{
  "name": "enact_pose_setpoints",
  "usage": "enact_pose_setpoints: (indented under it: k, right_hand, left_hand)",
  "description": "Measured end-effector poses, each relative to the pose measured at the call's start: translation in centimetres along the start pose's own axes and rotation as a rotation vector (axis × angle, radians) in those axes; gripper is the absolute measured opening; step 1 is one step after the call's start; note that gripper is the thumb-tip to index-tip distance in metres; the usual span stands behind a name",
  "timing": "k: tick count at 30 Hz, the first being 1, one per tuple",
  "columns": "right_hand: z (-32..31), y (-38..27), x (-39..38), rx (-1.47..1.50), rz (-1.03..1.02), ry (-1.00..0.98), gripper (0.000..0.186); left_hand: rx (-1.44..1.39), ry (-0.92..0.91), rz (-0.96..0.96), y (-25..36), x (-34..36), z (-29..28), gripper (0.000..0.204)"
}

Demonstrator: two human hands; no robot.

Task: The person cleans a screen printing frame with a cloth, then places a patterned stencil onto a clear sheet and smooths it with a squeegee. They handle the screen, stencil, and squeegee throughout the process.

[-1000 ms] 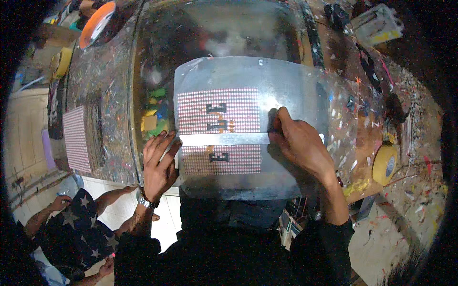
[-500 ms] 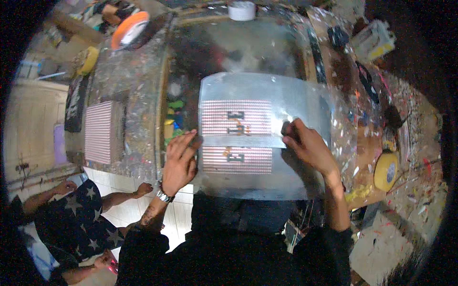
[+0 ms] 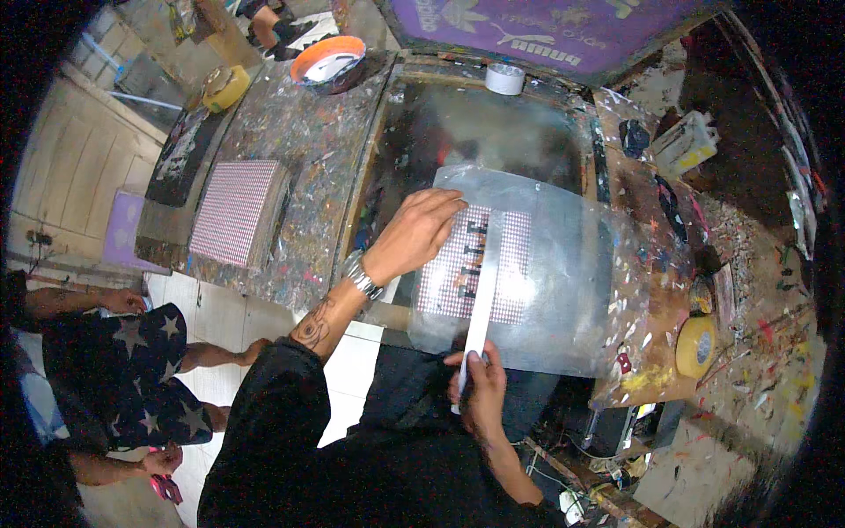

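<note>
A translucent plastic sheet (image 3: 563, 255) lies over a red-and-white checked card (image 3: 515, 260) with dark cut letters. A pale straight strip (image 3: 482, 308) runs across it from near its far part to beyond the near edge. My left hand (image 3: 414, 229) rests at the sheet's upper left, fingertips on it near the checked card, open. At the near edge, my right hand (image 3: 478, 392) is closed on the strip's lower end.
A stack of checked sheets (image 3: 233, 211) sits on the paint-stained bench (image 3: 317, 150) at left, below an orange-rimmed bowl (image 3: 330, 62). Yellow tape (image 3: 695, 346) is at right, white tape (image 3: 504, 77) at the back. A co-worker (image 3: 141, 370) is at lower left.
The strip has turned from crosswise to lengthwise. My left hand has moved up to the sheet's upper part, my right hand down to its near edge. The view has also shifted.
</note>
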State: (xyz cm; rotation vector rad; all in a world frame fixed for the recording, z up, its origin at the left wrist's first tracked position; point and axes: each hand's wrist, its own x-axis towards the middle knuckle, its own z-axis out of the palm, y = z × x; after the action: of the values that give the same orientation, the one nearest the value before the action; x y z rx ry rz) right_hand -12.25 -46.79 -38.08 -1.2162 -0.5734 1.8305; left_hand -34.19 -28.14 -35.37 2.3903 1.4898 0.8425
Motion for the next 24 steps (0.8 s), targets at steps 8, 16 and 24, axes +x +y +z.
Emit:
enact_pose_setpoints:
  k: [8, 16, 24]
  right_hand:
    - [0.2, 1.5, 1.8, -0.148, 0.126, -0.05, 0.028]
    - [0.8, 0.8, 2.2, -0.137, 0.168, 0.035, 0.031]
    - [1.2, 0.7, -0.1, 0.027, 0.326, -0.002, 0.043]
  left_hand:
    - [0.108, -0.126, 0.096, -1.7, 1.5, 2.9, 0.041]
    - [0.151, -0.139, 0.12, -1.4, 2.0, 2.8, 0.045]
    - [0.258, -0.176, 0.125, -1.2, 2.1, 3.1, 0.047]
